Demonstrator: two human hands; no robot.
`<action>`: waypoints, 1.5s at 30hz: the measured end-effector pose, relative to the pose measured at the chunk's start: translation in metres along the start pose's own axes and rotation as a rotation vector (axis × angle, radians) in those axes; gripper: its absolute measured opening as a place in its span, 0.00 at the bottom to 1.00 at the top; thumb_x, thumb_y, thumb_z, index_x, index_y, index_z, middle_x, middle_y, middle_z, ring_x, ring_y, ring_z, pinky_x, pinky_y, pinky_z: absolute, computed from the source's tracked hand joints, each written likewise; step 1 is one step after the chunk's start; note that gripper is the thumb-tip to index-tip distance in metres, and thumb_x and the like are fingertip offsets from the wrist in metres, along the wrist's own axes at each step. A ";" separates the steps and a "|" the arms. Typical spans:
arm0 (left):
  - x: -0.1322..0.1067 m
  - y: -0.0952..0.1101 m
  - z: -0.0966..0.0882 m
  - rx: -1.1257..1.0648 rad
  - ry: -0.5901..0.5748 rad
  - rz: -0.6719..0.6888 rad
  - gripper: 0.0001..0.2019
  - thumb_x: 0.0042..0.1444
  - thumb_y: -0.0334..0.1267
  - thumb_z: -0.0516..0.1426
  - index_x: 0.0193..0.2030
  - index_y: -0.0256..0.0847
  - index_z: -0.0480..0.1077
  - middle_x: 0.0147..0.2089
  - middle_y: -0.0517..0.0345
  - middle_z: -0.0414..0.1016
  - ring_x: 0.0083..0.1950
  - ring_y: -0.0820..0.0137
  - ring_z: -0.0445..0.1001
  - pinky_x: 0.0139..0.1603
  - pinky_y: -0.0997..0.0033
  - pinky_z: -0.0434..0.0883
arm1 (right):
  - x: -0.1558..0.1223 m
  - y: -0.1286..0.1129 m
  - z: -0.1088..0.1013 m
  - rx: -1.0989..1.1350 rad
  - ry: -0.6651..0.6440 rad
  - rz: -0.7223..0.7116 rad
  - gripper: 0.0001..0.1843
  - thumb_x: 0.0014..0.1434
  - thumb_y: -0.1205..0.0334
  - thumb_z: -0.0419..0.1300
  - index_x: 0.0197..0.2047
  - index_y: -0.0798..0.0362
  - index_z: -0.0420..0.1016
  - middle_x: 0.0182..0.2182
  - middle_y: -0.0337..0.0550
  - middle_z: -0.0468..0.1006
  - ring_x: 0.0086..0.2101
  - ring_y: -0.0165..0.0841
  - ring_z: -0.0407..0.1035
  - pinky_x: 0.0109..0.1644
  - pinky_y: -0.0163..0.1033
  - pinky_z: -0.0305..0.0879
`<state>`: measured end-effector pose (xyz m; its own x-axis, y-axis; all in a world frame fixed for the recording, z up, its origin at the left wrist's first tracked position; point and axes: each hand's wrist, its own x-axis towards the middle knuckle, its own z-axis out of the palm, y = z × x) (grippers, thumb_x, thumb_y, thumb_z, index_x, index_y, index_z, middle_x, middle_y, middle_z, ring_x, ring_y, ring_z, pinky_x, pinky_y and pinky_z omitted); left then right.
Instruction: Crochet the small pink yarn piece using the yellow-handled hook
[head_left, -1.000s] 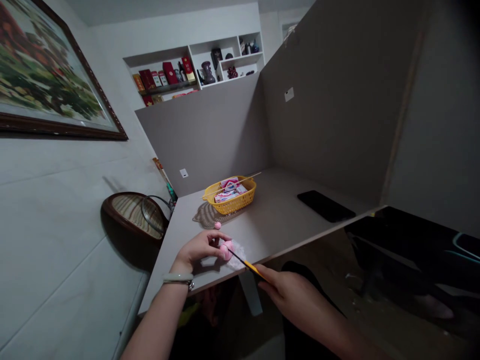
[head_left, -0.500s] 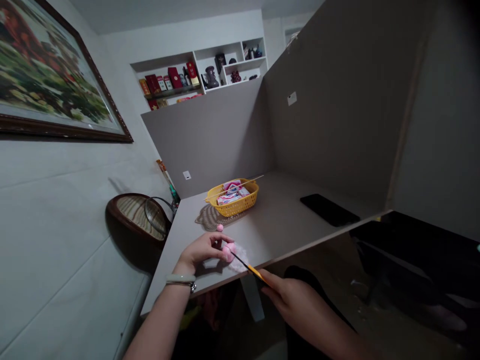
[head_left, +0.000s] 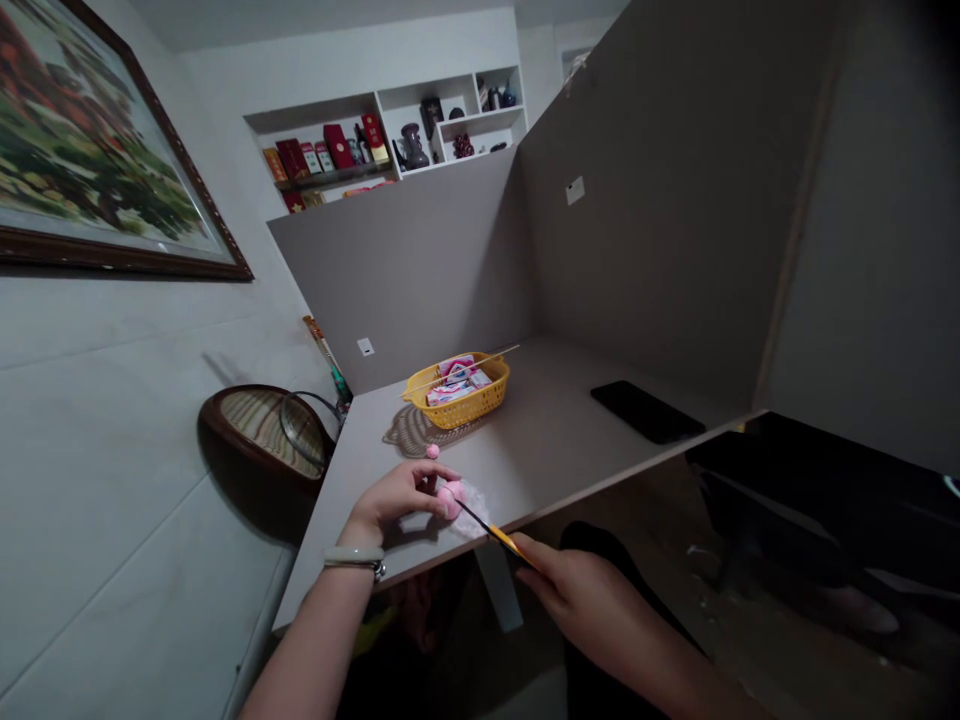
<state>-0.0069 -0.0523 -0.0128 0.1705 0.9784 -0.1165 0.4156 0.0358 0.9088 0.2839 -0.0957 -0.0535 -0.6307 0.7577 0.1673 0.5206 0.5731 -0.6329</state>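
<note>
So I've got the bigger pink ball pinched between thumb and fingers of my left hand, on a crinkly clear sheet near the front edge of the bench. My right hand is closed around a thin tool, yellow toward my grip, with its dark tip right at the ball; can't tell if it's actually sunk in. What I reckon works here: light pinch on the left, since the ball looks soft and could dent, and a low, shallow angle with small strokes on the right. I'd watch that my left fingertips don't sit in line with the point, and that the sheet doesn't slide. Small pink ball is just beyond, clear of my elbows.
</note>
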 end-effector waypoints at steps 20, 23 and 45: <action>0.000 0.004 0.003 0.017 -0.023 -0.020 0.28 0.32 0.34 0.70 0.46 0.38 0.78 0.37 0.57 0.73 0.37 0.71 0.67 0.38 0.70 0.64 | 0.027 -0.017 0.000 -0.028 0.040 -0.024 0.20 0.69 0.58 0.48 0.59 0.45 0.73 0.39 0.44 0.83 0.39 0.37 0.77 0.36 0.33 0.59; -0.001 0.001 0.001 0.000 -0.006 -0.007 0.28 0.32 0.33 0.70 0.46 0.38 0.79 0.37 0.58 0.72 0.36 0.71 0.66 0.37 0.71 0.63 | 0.021 -0.013 -0.001 -0.024 0.021 -0.024 0.20 0.67 0.59 0.50 0.59 0.43 0.73 0.41 0.43 0.83 0.40 0.37 0.77 0.37 0.33 0.60; 0.001 -0.001 0.002 -0.008 -0.020 -0.016 0.28 0.33 0.33 0.70 0.47 0.39 0.78 0.36 0.58 0.74 0.36 0.71 0.68 0.37 0.71 0.65 | 0.021 -0.017 -0.003 -0.050 0.024 0.004 0.20 0.67 0.60 0.50 0.60 0.44 0.72 0.40 0.44 0.83 0.39 0.37 0.77 0.36 0.33 0.60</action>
<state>-0.0055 -0.0519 -0.0148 0.1814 0.9735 -0.1390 0.4115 0.0533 0.9098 0.2630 -0.0884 -0.0371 -0.6149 0.7669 0.1839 0.5510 0.5846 -0.5955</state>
